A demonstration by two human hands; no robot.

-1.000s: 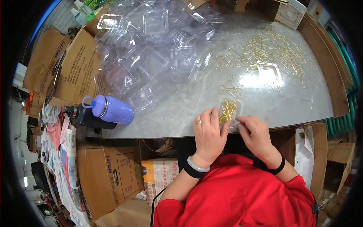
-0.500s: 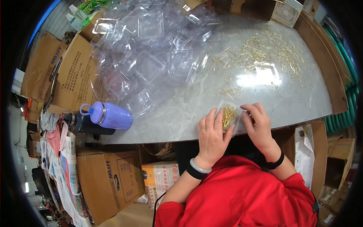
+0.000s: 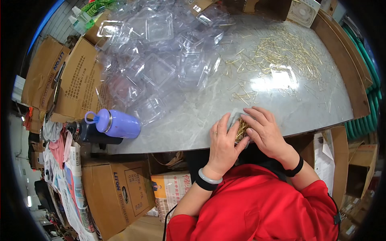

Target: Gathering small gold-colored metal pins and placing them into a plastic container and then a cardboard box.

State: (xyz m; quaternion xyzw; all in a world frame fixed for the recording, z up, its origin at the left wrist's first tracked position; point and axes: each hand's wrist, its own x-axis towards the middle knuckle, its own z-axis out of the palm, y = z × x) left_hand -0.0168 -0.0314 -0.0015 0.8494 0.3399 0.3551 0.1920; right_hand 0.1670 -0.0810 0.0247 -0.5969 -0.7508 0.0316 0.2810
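Where the little clear box was: this box (image 3: 235, 114) sat near the front edge of the table (image 3: 189, 124), between the two hands.
Gold inside: a bunch of thin gold hooks (image 3: 242, 131) showed in the box, so that part looked done.
Box lid: fingers hid most of the box, so I could not tell if it was shut.
Loose gold: a big messy spread of hooks (image 3: 287, 54) lay far off to the right, and a small bunch (image 3: 244, 95) lay just past the box, so a lot seemed left.
Clear plastic heap: many more boxes (image 3: 159, 70) lay piled on the left, and I saw no gold in them.
Left hand: this hand (image 3: 224, 140) held the box's left side, fingers pointing away, thumb at the near end.
Right hand: this hand (image 3: 264, 131) curled over the right side, fingers bent, touching the box; I could not tell how hard it pressed.
Arms: both reached forward from red sleeves (image 3: 189, 224), wrists low, hands turned inward.
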